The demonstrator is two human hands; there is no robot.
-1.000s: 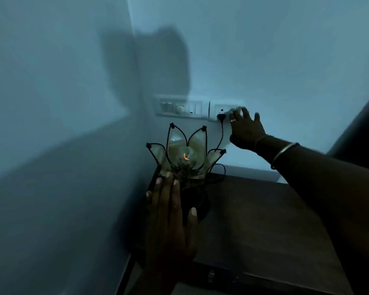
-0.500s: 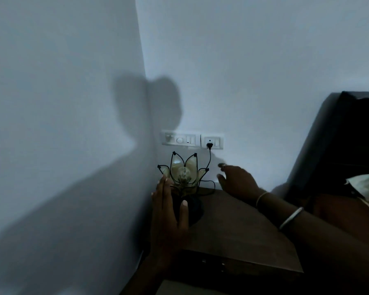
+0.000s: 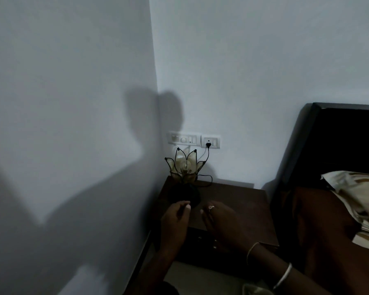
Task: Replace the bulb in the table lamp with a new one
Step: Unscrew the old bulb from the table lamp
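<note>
Two hands near the unlit table lamp in a dark room corner.

The table lamp (image 3: pixel 184 167), with its bulb (image 3: pixel 185 165) inside the petal shade, stands at the back left corner of the bedside table (image 3: pixel 239 199), plugged into the wall socket (image 3: pixel 210 142). The left hand (image 3: pixel 174 218) and the right hand (image 3: pixel 221 220) hover just before the lamp base, fingers loosely curled, grasping nothing.

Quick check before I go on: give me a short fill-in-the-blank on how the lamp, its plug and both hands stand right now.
1. The lamp stands on the bedside table in the ____ of the two walls.
2. Its cord runs up to a plug that sits ____ the wall socket.
3. The bulb inside the petals is ____.
4. The left hand and right hand hold ____.

Missing words: corner; in; unlit; nothing
</note>
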